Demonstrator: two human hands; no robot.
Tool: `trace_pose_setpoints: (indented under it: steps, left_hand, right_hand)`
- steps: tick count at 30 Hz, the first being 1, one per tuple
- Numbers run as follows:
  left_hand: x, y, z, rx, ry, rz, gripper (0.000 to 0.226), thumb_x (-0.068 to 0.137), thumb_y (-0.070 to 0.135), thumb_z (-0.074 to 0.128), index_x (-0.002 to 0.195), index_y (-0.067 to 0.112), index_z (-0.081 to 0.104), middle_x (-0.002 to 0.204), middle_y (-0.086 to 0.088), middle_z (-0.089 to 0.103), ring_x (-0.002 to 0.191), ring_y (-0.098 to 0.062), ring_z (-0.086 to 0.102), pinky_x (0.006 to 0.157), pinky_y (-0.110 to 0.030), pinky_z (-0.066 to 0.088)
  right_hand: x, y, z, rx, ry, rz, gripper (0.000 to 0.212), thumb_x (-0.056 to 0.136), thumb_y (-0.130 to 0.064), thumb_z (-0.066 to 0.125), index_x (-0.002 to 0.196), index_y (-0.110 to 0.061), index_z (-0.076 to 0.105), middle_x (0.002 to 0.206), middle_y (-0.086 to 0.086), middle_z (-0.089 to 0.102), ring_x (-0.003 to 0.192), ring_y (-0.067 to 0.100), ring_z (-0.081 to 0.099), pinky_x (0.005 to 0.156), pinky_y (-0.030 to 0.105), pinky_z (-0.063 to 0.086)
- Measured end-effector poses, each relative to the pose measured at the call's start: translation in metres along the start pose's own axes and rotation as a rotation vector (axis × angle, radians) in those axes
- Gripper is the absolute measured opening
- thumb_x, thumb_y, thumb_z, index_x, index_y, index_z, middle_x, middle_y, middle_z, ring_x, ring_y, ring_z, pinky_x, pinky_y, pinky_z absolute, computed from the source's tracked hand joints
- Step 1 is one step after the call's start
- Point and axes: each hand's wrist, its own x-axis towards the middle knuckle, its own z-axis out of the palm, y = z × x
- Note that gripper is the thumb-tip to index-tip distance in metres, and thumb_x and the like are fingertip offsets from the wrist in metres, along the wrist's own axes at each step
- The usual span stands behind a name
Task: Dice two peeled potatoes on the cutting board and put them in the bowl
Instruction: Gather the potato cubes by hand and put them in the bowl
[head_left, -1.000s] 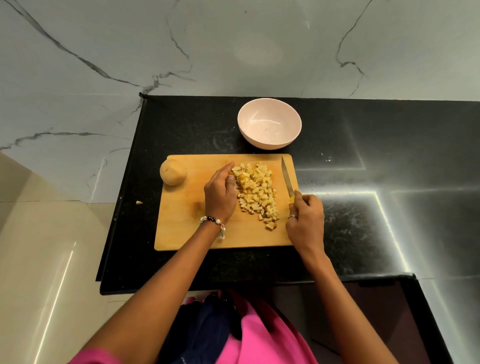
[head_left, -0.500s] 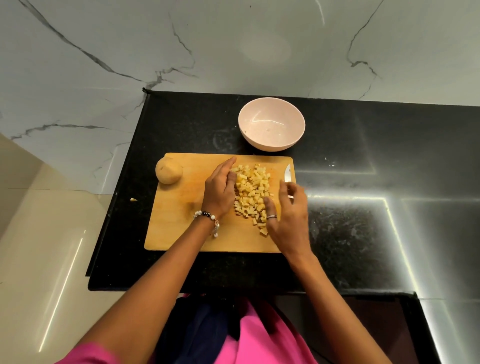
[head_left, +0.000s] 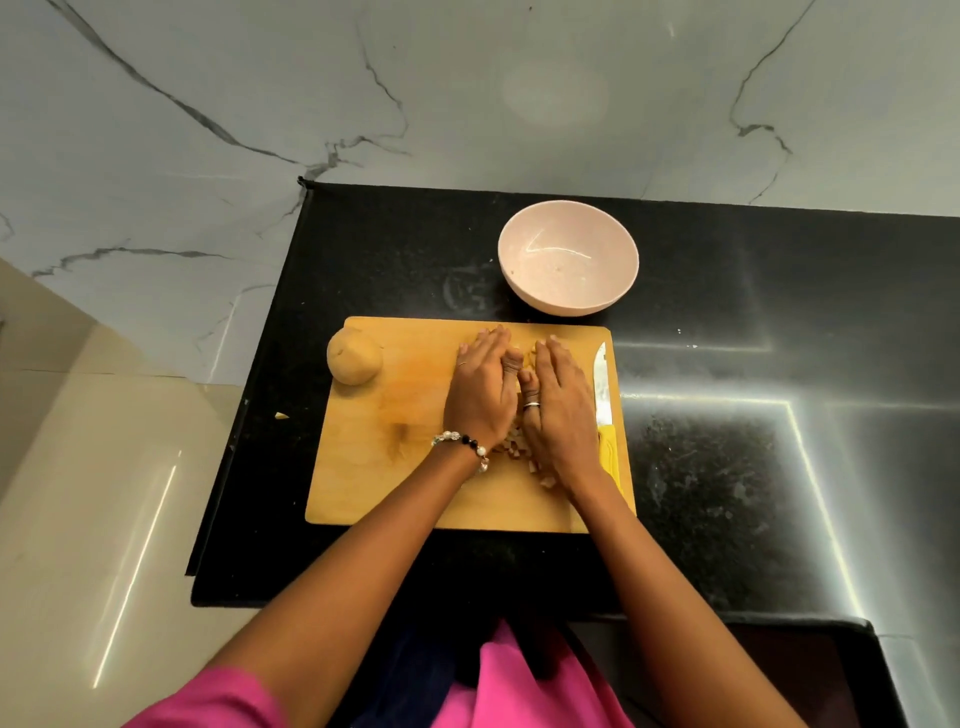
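We look down on a black, speckled worktop (head_left: 701, 467) set against a grey marble-veined wall (head_left: 467, 93), with pale glossy floor (head_left: 78, 493) on our left. A wooden cutting board (head_left: 395, 467) carries the diced potato (head_left: 511, 448), which our left hand (head_left: 480, 395) and right hand (head_left: 563, 410) enclose from both sides, fingers straight and pressed together. A whole peeled potato (head_left: 354, 358) sits at the board's far left corner. The knife (head_left: 602, 400) lies along the right edge. The pink bowl (head_left: 568, 258) stands just beyond the board.
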Motion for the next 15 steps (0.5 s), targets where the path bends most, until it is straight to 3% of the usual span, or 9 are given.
trace_pose_setpoints:
  steps: [4,9,15]
  left_hand:
    - [-0.005,0.007,0.007,-0.143,0.008,-0.031,0.049,0.098,0.029,0.029,0.125,0.000,0.057,0.130,-0.016,0.057,0.128,-0.026,0.048,0.112,-0.036,0.031]
    - [-0.017,0.025,0.011,-0.383,0.168,-0.164,0.047,0.096,0.026,0.031,0.118,0.001,0.063,0.122,-0.013,0.063,0.117,-0.023,0.057,0.102,-0.032,0.043]
    - [-0.024,0.032,0.013,-0.609,0.217,-0.288,0.048,0.092,0.028,0.031,0.121,0.007,0.064,0.124,-0.003,0.063,0.115,-0.007,0.056,0.097,-0.018,0.043]
  right_hand:
    - [-0.002,-0.006,0.000,0.231,0.015,0.065,0.056,0.097,-0.035,0.025,0.138,-0.003,0.045,0.144,0.013,0.044,0.135,0.025,0.037,0.114,0.039,0.027]
    - [-0.009,-0.018,0.002,0.522,0.231,0.147,0.041,0.098,-0.020,0.033,0.125,-0.002,0.058,0.128,0.013,0.059,0.120,0.024,0.053,0.104,0.035,0.041]
    - [-0.012,-0.024,0.004,0.782,0.302,0.313,0.047,0.097,-0.034,0.028,0.123,-0.012,0.061,0.124,0.000,0.063,0.116,0.008,0.056,0.098,0.021,0.043]
